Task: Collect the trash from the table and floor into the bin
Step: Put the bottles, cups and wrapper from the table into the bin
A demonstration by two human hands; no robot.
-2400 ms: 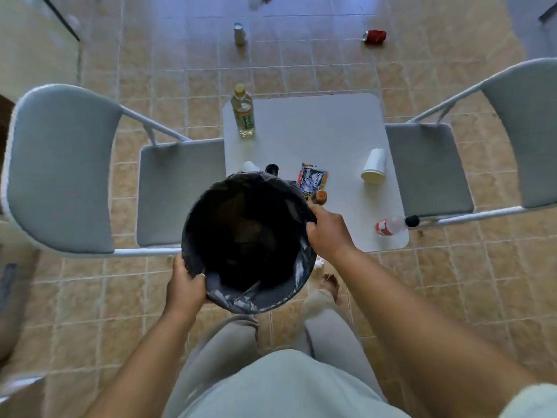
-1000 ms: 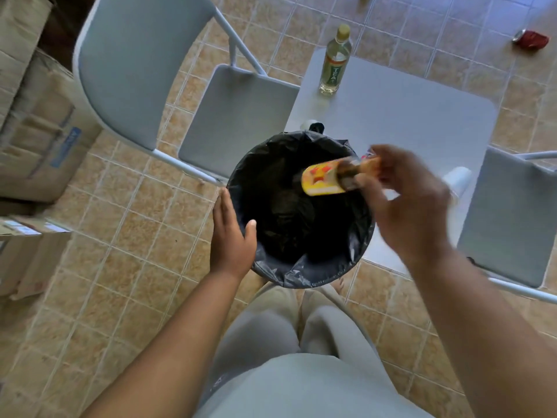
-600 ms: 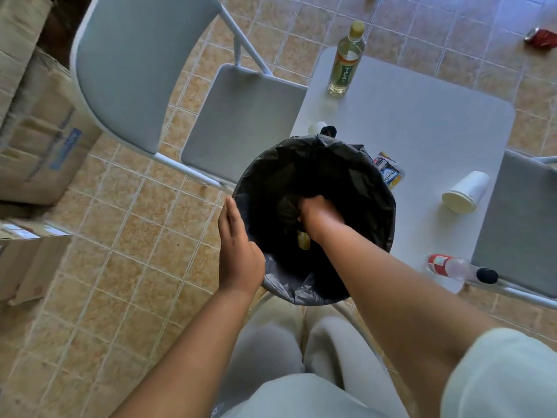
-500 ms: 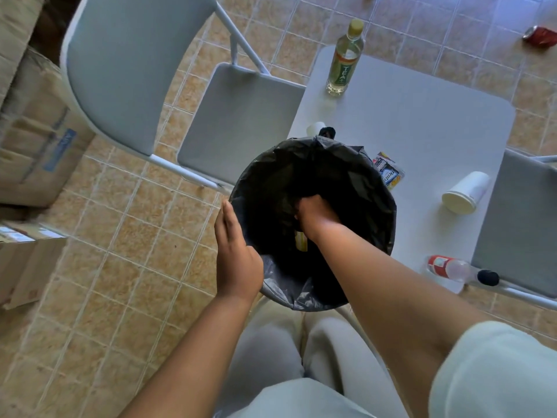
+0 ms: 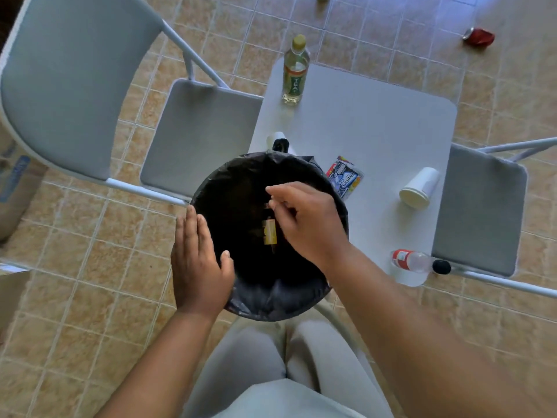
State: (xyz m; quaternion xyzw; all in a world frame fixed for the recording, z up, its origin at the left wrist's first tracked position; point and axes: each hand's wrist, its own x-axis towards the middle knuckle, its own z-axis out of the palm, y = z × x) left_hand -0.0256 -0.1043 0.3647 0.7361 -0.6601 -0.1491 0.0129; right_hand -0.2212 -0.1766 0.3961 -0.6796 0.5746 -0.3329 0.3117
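Black liner covers the bin [image 5: 211,188], which stands at the near edge of the table [image 5: 376,128] between the person's knees. One yellow-labelled bottle [image 5: 269,233] already lies at its bottom, so the step in hand looks like the end of a drop, with most of the trash uncollected.

The right hand [image 5: 307,221] hangs over the bin mouth, fingers [image 5: 272,194] loosely curled and close together, holding nothing that I can make out, though the dark interior makes this hard to confirm. The left hand [image 5: 196,263] lies flat and spread on the bin's left rim, steadying it.

On the table: a snack wrapper [image 5: 346,178] just beside the bin's far right rim, a tipped paper cup [image 5: 420,188] at the right edge, a clear bottle [image 5: 413,261] at the near right corner, and a tea bottle [image 5: 295,72] upright at the far left corner. A red can [image 5: 479,37] lies on the floor [image 5: 90,236].

Next, the right hand likely reaches for the wrapper, the nearest piece.
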